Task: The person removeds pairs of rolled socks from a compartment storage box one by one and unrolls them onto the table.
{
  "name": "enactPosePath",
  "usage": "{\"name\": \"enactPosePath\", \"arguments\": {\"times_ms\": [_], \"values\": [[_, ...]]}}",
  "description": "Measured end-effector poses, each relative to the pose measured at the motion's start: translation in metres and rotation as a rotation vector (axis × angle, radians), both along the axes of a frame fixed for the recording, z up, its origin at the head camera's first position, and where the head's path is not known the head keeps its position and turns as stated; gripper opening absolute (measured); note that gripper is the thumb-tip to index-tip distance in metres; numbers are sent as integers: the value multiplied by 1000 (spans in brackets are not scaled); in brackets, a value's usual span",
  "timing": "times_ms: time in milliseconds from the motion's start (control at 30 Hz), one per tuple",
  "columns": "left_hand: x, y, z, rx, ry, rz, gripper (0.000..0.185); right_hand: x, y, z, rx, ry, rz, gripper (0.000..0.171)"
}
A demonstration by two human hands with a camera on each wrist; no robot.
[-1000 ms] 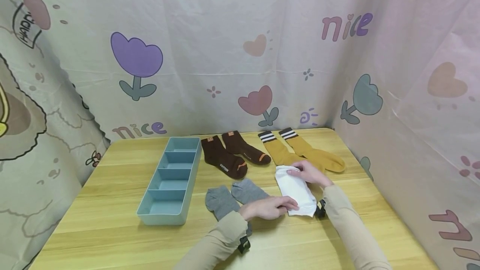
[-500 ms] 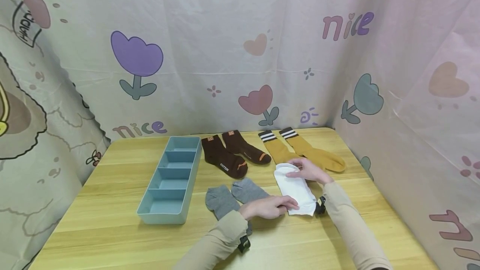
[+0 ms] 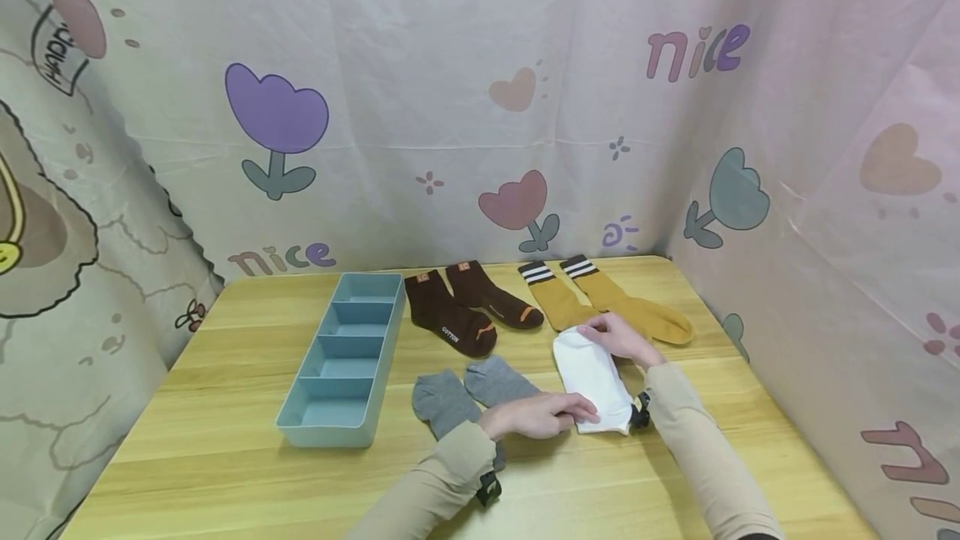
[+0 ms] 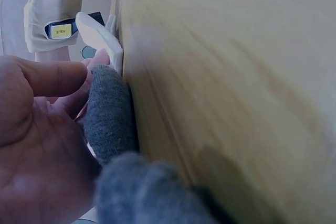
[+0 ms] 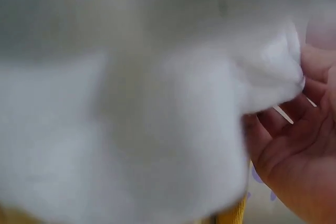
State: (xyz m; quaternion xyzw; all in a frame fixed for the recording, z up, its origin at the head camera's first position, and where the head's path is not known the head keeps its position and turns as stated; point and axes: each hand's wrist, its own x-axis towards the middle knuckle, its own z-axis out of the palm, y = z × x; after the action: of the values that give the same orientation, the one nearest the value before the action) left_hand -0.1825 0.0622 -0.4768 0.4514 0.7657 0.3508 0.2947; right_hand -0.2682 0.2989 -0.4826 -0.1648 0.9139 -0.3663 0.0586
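The person is squaring up the white sock pair: left hand pressing flat on its near end, right hand pinching the far cuff; folding likely follows.

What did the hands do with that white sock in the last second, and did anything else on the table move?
The right hand lifted the far, open end of the white sock a little, then laid it flat again, keeping its grip there. The left hand stayed on the sock's near end. The grey socks, brown socks, yellow socks and blue tray did not move.
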Motion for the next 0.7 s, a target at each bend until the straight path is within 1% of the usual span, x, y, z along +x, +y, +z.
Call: {"name": "enactPosePath", "arguments": {"times_ms": [67,200,267,400,500,633,700], "values": [[0,0,0,-3,1,-8,41,1,0,0,4,-1,31,24],[0,1,-2,-16,24,-36,40,4,0,2,-7,-10,136,35],[0,1,-3,-18,34,-44,40,5,1,2,-14,-14,168,36],[0,2,-3,-12,22,-43,39,5,1,1,-4,11,160,23],[1,2,-3,-8,22,-42,38,5,2,-1,-13,26,124,15],[2,2,-2,-7,35,-34,38,7,5,-2,-66,8,72,20],[3,2,-2,3,39,-18,38,8,7,-2,-105,-10,45,23]]}}
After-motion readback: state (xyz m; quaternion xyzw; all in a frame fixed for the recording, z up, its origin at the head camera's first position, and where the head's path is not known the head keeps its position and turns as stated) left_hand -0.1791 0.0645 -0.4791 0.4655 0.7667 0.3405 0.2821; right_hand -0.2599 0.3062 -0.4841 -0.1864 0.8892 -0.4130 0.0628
